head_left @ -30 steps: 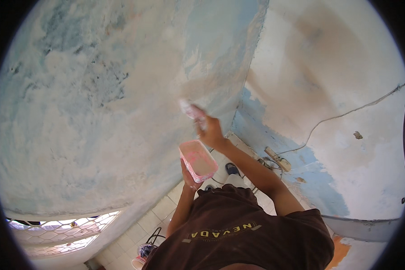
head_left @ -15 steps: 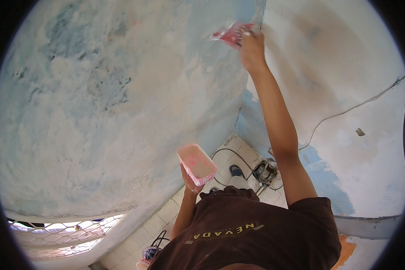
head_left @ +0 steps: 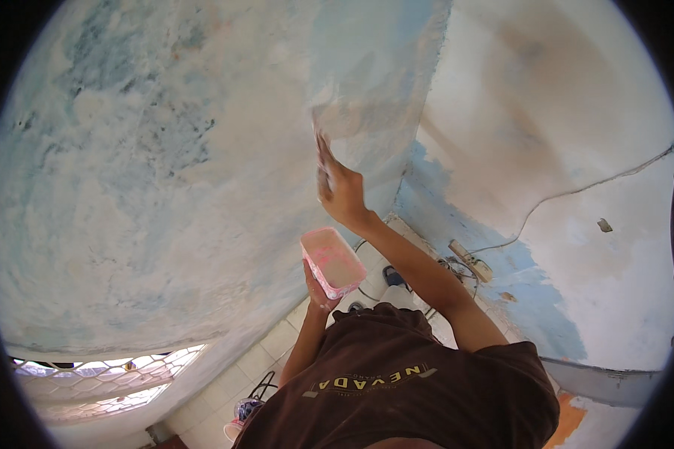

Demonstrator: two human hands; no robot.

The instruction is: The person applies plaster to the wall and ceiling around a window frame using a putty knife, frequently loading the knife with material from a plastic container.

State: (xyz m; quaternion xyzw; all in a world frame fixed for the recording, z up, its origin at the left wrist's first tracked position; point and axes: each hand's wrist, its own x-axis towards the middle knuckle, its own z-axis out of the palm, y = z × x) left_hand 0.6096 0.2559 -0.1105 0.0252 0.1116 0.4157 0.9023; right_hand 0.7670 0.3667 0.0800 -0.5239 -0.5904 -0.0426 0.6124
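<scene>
My right hand (head_left: 344, 193) grips a red putty spreader (head_left: 316, 126), seen nearly edge-on and blurred by motion. The hand is in front of the left wall, which carries patchy pale filler (head_left: 254, 150) over blue paint. Whether the blade touches the wall, I cannot tell. Lower down, my left hand (head_left: 319, 293) holds a pink rectangular tub (head_left: 318, 273) from below and the left side. Pale putty (head_left: 335, 256) lies inside it, with pink showing through and white smears on the outside.
The right wall (head_left: 517, 135) meets the left one at a corner; a thin cable (head_left: 554, 196) runs across it. On the tiled floor (head_left: 278, 340) are cables and a wooden piece with a socket (head_left: 472, 260). A grilled opening (head_left: 112, 382) sits lower left, near a small container (head_left: 234, 429).
My right hand has swept down and left with the spreader, from near the wall corner to just above the tub. The tub in my left hand has shifted slightly up and right.
</scene>
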